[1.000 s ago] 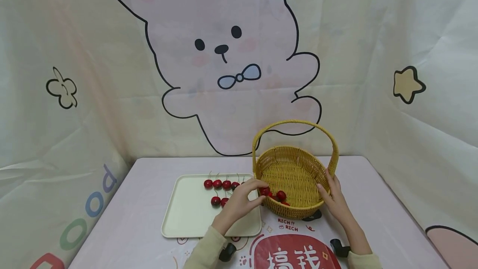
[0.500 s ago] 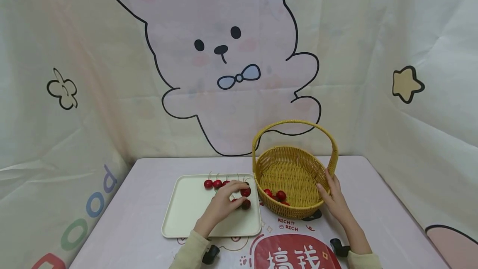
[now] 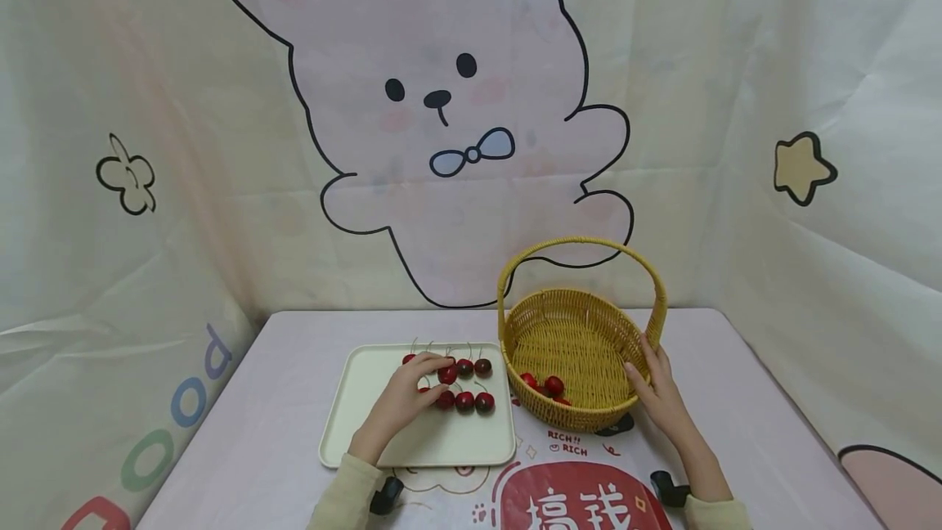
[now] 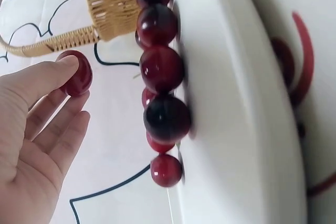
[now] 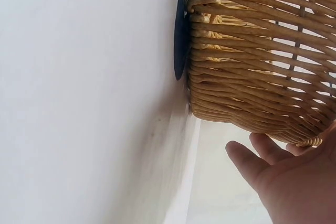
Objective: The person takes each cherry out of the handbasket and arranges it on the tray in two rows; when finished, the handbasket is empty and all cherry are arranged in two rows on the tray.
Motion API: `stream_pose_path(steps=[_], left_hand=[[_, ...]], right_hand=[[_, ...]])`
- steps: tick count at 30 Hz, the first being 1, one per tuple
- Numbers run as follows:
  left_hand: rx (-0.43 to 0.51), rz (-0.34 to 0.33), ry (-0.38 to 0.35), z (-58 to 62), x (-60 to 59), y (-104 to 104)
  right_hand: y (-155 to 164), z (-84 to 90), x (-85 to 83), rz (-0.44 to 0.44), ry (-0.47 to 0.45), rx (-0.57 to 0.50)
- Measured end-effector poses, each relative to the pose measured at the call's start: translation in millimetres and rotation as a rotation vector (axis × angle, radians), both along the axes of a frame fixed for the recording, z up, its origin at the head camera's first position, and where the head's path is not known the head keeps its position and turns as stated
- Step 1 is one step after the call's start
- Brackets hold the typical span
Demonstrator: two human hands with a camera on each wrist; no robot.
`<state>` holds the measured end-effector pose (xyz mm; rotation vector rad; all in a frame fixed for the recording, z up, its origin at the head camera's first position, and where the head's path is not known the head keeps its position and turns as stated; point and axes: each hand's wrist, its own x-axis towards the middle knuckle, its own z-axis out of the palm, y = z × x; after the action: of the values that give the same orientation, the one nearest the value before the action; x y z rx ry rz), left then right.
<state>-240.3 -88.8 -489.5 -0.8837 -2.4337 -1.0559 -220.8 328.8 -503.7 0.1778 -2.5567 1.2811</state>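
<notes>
My left hand is over the pale tray, pinching a dark red cherry between thumb and fingers. In the left wrist view, that cherry is held apart from the cherries on the tray. Two rows of stemmed cherries stand there, a back row and a front row, partly hidden by the hand. My right hand grips the right rim of the yellow wicker basket, thumb inside and fingers outside. Several red cherries lie at the basket's front left.
The basket's tall arched handle rises above its bowl, close to the tray's right edge. A printed white cloth covers the table. Cartoon-printed curtains hang behind and at both sides.
My left hand has moved from the basket's left rim leftward over the tray, carrying a cherry with it. My right hand and the basket have stayed put.
</notes>
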Motion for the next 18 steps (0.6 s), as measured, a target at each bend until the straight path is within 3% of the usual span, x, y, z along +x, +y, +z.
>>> stream_pose_path(steps=[18], left_hand=[[-0.065,0.034,-0.12,2.4,-5.0,-42]], right_hand=[[2,-1.4,0.4,0.001,-0.007,-0.004]])
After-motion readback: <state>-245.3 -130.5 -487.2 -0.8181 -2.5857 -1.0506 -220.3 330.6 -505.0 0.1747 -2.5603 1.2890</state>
